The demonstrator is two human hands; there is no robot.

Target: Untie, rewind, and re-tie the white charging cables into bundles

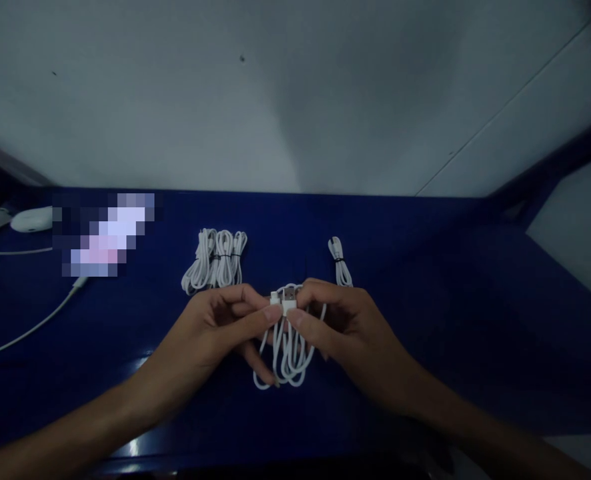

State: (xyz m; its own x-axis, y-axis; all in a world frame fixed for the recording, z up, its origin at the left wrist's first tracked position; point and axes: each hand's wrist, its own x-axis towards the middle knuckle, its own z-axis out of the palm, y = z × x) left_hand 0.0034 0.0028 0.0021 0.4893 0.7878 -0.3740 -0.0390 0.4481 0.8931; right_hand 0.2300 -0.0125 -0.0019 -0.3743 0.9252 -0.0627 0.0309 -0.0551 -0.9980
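Note:
Between my two hands is a white USB cable (291,363), gathered in loose loops that hang below its two plugs. My left hand (230,327) pinches the smaller plug with thumb and fingers, its lower fingers behind the loops. With thumb and forefinger my right hand (333,320) grips the cable by the wide USB plug (289,303), side by side with the smaller one. Beyond my left hand lie several bundled white cables (220,257) with dark ties. A single tied white cable (340,260) lies beyond my right hand, its lower end hidden behind it.
A blurred-out, bright device (113,233) lies at the left, with a white cord (40,327) running from it. Near it are a white rounded case (31,219) and part of a power strip with a red light. A pale wall (200,100) borders the blue table (425,287) at the back.

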